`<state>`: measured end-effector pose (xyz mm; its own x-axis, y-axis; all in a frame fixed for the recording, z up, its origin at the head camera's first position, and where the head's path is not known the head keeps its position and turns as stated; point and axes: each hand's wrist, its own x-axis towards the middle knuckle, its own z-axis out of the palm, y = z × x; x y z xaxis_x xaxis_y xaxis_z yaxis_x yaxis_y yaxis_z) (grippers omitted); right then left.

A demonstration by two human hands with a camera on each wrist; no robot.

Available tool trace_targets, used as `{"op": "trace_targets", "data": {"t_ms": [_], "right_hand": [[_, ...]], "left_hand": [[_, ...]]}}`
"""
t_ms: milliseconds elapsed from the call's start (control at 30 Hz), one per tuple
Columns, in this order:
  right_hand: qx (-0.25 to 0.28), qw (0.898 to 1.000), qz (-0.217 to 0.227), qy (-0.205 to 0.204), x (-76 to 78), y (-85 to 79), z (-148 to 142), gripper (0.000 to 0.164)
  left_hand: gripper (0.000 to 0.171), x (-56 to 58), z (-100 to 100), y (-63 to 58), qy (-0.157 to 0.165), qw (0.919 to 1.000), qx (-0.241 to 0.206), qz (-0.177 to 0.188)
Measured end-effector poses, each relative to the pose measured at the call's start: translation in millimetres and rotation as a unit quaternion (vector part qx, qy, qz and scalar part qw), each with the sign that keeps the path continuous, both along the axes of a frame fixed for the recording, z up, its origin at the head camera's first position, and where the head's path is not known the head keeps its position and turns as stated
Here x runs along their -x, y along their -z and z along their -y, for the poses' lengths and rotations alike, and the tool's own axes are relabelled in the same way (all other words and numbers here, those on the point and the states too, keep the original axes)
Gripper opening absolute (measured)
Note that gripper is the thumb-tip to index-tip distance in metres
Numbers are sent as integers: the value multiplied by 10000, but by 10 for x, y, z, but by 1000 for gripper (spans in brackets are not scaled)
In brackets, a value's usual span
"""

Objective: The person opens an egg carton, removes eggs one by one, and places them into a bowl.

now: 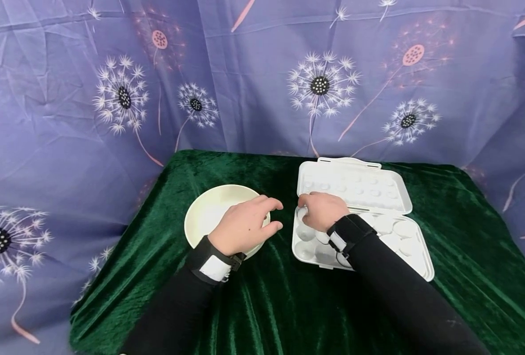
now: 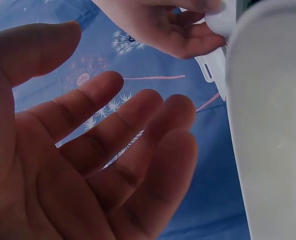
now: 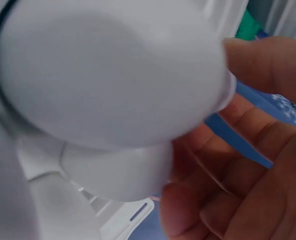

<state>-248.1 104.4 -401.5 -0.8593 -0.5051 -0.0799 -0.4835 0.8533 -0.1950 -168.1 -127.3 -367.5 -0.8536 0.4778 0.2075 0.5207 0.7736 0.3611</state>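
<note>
My right hand (image 1: 325, 211) reaches into the far left corner of a white plastic egg carton (image 1: 326, 267). Its thumb and fingers pinch a white egg (image 2: 221, 21), mostly hidden by the hand in the head view. Other white eggs (image 3: 108, 75) sit in the carton close to that hand, one large in front of the right wrist camera. My left hand (image 1: 246, 220) hovers over the right side of a cream round bowl (image 1: 193, 224), its fingers (image 2: 138, 120) loosely bent and apart, holding nothing.
The carton's lid (image 1: 351, 185) is folded back behind it. Dark green velvet cloth (image 1: 253, 305) covers the table. A purple curtain with dandelion prints (image 1: 253, 88) hangs behind and at the sides.
</note>
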Motion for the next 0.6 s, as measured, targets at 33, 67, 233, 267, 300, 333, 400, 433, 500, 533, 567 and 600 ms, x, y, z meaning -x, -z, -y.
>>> {"op": "trace_targets", "data": {"t_ms": [33, 67, 233, 267, 300, 333, 400, 433, 500, 533, 567, 600], "right_hand": [[-31, 10000, 20, -18, 10, 3, 3, 32], [-63, 10000, 55, -17, 20, 6, 7, 32], [-145, 9998, 85, -93, 67, 27, 30, 34], [-149, 9998, 88, -97, 72, 35, 31, 34], [-134, 9998, 76, -108, 77, 47, 26, 35], [-108, 9999, 59, -121, 78, 59, 19, 35], [-35, 9999, 3, -106, 89, 105, -9, 34], [28, 10000, -15, -84, 90, 121, -24, 33], [210, 9998, -41, -21, 86, 143, -56, 32], [295, 9996, -49, 2, 80, 147, -70, 32], [403, 9992, -30, 42, 71, 137, -83, 32], [530, 9986, 7, 81, 54, 111, -91, 33]], "left_hand": [[36, 0, -15, 1, 15, 10000, -33, 1], [36, 2, -30, 1, -8, 10000, -29, -8], [36, 11, -70, -4, -57, 10000, -27, 47], [36, 13, -80, -5, -58, 9999, -18, 80], [36, 14, -91, -4, -46, 9999, -14, 103], [36, 16, -103, 0, -40, 9999, -2, 130], [36, 19, -128, 7, -31, 9999, 11, 154], [36, 23, -139, 13, -28, 9999, 30, 155], [35, 28, -155, 20, -31, 9999, 46, 126], [35, 31, -160, 24, -40, 9999, 45, 117], [35, 32, -163, 23, -43, 9999, 28, 97], [35, 33, -164, 23, -47, 10000, 16, 78]]}}
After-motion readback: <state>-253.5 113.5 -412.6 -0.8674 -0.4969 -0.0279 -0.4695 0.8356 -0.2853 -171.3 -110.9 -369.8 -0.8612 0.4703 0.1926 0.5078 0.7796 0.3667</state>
